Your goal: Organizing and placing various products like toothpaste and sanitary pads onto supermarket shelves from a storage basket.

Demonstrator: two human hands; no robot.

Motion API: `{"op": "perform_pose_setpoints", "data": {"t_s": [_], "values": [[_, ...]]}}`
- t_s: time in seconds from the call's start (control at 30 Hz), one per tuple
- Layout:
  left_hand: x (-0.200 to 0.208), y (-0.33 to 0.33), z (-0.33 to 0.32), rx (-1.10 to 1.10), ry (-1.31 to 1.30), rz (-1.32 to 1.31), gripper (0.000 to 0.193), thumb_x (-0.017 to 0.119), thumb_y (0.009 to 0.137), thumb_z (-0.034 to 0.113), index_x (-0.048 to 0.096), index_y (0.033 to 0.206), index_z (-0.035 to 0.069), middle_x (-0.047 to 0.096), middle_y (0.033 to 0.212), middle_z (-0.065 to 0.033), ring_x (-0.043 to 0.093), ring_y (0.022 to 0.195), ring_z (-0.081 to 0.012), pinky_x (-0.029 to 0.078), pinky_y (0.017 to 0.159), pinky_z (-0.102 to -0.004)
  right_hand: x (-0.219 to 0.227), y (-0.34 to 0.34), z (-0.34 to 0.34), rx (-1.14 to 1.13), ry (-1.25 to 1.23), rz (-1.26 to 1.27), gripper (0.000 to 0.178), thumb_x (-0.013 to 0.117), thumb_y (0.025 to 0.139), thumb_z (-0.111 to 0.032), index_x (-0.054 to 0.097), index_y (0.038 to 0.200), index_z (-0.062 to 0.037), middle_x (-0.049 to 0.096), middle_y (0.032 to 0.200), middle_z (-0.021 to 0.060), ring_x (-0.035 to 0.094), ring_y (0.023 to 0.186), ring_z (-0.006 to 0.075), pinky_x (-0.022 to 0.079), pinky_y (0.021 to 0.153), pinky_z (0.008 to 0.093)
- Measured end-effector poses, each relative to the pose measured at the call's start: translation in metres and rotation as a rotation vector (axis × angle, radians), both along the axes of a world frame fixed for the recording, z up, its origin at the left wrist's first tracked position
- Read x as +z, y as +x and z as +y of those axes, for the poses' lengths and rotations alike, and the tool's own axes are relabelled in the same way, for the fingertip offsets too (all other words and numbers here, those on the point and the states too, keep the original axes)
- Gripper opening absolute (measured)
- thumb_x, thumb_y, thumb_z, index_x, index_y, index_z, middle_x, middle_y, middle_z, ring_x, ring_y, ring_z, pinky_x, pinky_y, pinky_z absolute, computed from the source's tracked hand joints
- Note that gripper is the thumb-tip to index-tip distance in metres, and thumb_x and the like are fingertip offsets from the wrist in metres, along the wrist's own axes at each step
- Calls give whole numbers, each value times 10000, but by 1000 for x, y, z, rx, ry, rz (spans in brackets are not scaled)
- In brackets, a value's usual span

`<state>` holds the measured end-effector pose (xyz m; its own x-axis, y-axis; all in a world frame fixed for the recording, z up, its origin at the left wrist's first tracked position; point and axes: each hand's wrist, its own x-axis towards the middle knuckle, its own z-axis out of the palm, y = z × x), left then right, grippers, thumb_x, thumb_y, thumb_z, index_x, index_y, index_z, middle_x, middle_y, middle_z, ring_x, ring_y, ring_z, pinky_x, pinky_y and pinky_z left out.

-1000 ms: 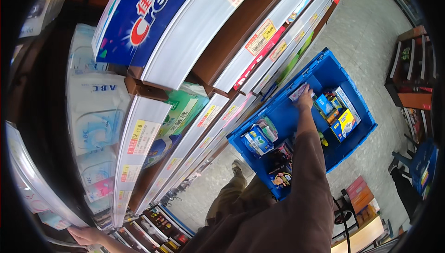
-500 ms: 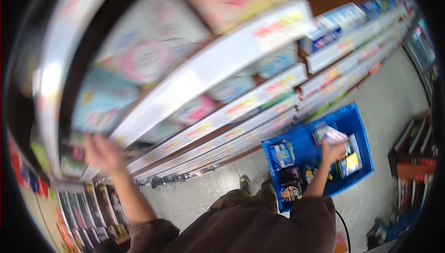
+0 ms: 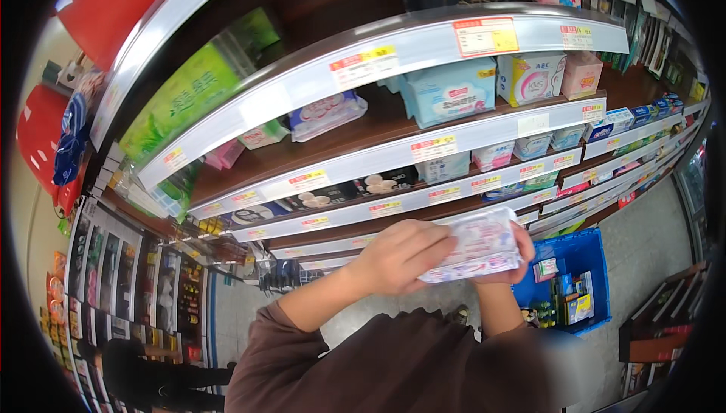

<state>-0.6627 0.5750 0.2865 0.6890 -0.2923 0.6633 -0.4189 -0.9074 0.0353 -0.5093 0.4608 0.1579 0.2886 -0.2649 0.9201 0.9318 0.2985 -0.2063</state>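
Both hands hold a white and lilac soft pack (image 3: 480,240), like a pack of sanitary pads, up in front of the shelves. My left hand (image 3: 404,256) is closed on its left end, fingers laid over the top. My right hand (image 3: 520,256) grips the right end from the side and beneath, its fingers partly hidden by the pack. A similar purple and white pack (image 3: 327,114) lies on the shelf ahead, beside a gap. Below my right forearm stands a blue crate (image 3: 604,273) holding several small boxes and packs.
Long shelves with price strips (image 3: 363,157) curve across the front. They carry a light blue pack (image 3: 450,91), a green pack (image 3: 181,95) and boxes. Someone in black (image 3: 140,371) is at the lower left. Dark racks (image 3: 658,307) stand at the right.
My right hand has lifted the pack from over the crate to the shelves. My left hand, open near the shelf before, now grips the pack too. The view has shifted along the shelves.
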Motion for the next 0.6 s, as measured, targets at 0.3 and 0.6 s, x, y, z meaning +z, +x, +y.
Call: {"op": "perform_pose_setpoints", "data": {"t_s": [0.3,0.6], "values": [[74,-50,93,529,250,-487,438,672,638,-49,653,1071,10,648,1045,-150,649,997,-337,520,810,-401,69,-66,71,35,-211,-174,822,803,718,-125,322,1375,-12,459,1295,272,527,1130,297,536,773,328],[90,-49,141,666,-594,127,312,706,869,145,568,1035,-80,660,816,-201,668,769,-269,510,699,-361,32,-97,59,43,-331,-4,507,770,707,-41,539,1157,-14,596,1186,225,654,911,302,566,728,332]]}}
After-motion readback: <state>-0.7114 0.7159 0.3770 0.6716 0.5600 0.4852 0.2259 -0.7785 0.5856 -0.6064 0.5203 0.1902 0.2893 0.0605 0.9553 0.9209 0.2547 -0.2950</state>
